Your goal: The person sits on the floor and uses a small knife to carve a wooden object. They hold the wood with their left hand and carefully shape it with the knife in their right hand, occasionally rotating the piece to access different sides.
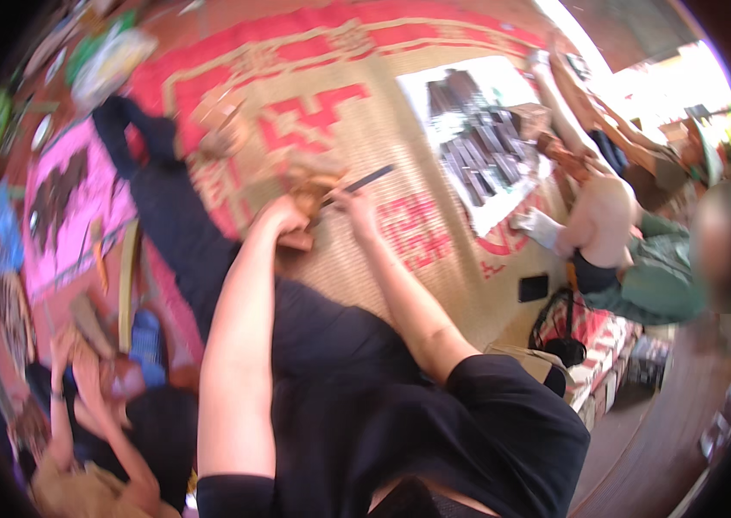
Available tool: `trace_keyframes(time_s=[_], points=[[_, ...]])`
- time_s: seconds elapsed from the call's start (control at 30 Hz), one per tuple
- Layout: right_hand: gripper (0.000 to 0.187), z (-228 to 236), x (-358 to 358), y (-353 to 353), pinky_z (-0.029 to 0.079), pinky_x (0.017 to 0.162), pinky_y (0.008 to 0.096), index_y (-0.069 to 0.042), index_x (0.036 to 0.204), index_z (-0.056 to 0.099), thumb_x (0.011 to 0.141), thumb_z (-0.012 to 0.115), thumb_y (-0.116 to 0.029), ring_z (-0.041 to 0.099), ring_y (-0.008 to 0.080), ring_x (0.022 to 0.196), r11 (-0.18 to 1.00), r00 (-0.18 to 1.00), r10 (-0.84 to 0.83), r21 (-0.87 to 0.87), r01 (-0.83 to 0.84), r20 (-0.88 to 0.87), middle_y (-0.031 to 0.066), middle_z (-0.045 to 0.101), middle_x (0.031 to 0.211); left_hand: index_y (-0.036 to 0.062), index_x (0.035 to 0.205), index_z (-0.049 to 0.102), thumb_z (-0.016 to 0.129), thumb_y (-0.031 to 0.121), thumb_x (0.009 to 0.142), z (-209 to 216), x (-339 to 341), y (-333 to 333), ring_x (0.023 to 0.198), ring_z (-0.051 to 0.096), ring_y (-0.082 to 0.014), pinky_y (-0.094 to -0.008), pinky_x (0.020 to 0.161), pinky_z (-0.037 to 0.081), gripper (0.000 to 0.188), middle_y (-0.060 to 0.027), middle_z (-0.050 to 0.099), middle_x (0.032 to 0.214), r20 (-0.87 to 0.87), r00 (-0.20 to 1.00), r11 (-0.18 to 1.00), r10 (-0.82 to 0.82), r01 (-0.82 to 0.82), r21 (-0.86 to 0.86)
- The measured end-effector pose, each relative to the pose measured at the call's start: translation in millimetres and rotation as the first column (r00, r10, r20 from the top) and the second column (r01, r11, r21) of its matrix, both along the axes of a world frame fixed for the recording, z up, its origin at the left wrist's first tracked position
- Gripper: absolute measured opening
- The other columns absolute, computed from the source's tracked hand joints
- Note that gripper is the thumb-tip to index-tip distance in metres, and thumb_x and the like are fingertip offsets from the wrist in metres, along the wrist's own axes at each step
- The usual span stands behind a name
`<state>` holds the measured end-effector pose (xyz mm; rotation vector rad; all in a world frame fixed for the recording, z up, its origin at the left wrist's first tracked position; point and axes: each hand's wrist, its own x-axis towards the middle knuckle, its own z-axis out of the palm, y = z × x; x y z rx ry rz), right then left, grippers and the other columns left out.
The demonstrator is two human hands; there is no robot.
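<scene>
My left hand (pixel 277 217) is closed around a brown wooden piece (pixel 312 192), its carved-looking shape blurred, above the mat in front of my lap. My right hand (pixel 355 209) grips a thin dark flat bar-shaped tool (pixel 374 177), which slants up to the right. The tool's near end meets or lies close to the wooden piece; blur hides whether they touch. Just under my left hand, a squared reddish-brown wooden block (pixel 296 240) shows; whether it joins the held piece, I cannot tell.
A red and tan woven mat (pixel 434 293) spreads before me. On it lie a white sheet (pixel 422 95) bearing several dark strips (pixel 486 147) and a black phone (pixel 534 288). Co-workers sit at right (pixel 611 216) and lower left (pixel 115 423). Dark pieces (pixel 59 194) rest on pink sheeting (pixel 111 194).
</scene>
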<state>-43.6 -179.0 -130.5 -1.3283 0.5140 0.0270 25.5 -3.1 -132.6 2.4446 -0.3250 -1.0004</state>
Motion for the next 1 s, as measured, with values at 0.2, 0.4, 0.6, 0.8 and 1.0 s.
trace_keyframes(time_s=[0.2, 0.4, 0.6, 0.8, 1.0], points=[[0.015, 1, 6, -19, 0.046, 0.060, 0.0247, -0.004, 0.091, 0.064, 0.077, 0.064, -0.008, 0.059, 0.0109, 0.069, 0.996, 0.995, -0.080, -0.041, 0.083, 0.067, 0.0012, 0.064, 0.077, 0.0037, 0.088, 0.065, 0.074, 0.022, 0.068, 33, -8, -18, 0.055, 0.059, -0.0164, -0.0330, 0.050, 0.047, 0.028, -0.0069, 0.065, 0.075, -0.311, 0.942, 0.983, -0.128, 0.079, -0.165], [0.017, 15, 4, -15, 0.046, 0.059, 0.0249, -0.003, 0.089, 0.064, 0.075, 0.067, -0.013, 0.059, 0.0109, 0.068, 0.992, 0.995, -0.098, -0.081, 0.099, 0.016, 0.0028, 0.064, 0.075, 0.0014, 0.088, 0.063, 0.069, 0.030, 0.077, -25, 3, 1, 0.059, 0.059, -0.0152, -0.0308, 0.049, 0.044, 0.032, -0.0094, 0.065, 0.075, -0.151, 0.984, 0.993, -0.090, 0.077, -0.091], [0.017, 15, -23, -32, 0.044, 0.052, 0.0227, -0.003, 0.088, 0.062, 0.080, 0.066, -0.016, 0.058, 0.0105, 0.059, 0.967, 0.967, -0.253, 0.016, 0.254, -0.022, 0.0039, 0.062, 0.072, 0.0052, 0.096, 0.065, 0.069, 0.046, 0.070, 79, -29, -13, 0.097, 0.061, -0.0285, -0.0377, 0.082, 0.046, 0.049, -0.0148, 0.065, 0.102, -0.005, 0.990, 0.985, -0.139, 0.139, 0.104], [0.014, 43, -12, -27, 0.051, 0.057, 0.0255, -0.001, 0.090, 0.060, 0.080, 0.065, -0.010, 0.063, 0.0153, 0.064, 0.948, 0.947, -0.301, 0.147, 0.283, 0.116, 0.0071, 0.064, 0.078, 0.0074, 0.103, 0.061, 0.076, 0.041, 0.065, 90, -43, -8, 0.101, 0.059, -0.0285, -0.0378, 0.085, 0.046, 0.053, -0.0130, 0.064, 0.106, -0.023, 0.924, 0.911, -0.382, 0.381, 0.160], [0.012, 49, 10, -6, 0.046, 0.050, 0.0231, -0.002, 0.082, 0.059, 0.073, 0.067, -0.001, 0.058, 0.0113, 0.056, 0.970, 0.954, -0.232, 0.119, 0.212, 0.188, 0.0063, 0.062, 0.069, 0.0085, 0.114, 0.058, 0.079, 0.040, 0.056, 78, -40, -12, 0.104, 0.058, -0.0294, -0.0369, 0.088, 0.046, 0.069, -0.0159, 0.062, 0.110, 0.009, 0.900, 0.882, -0.435, 0.424, 0.203]])
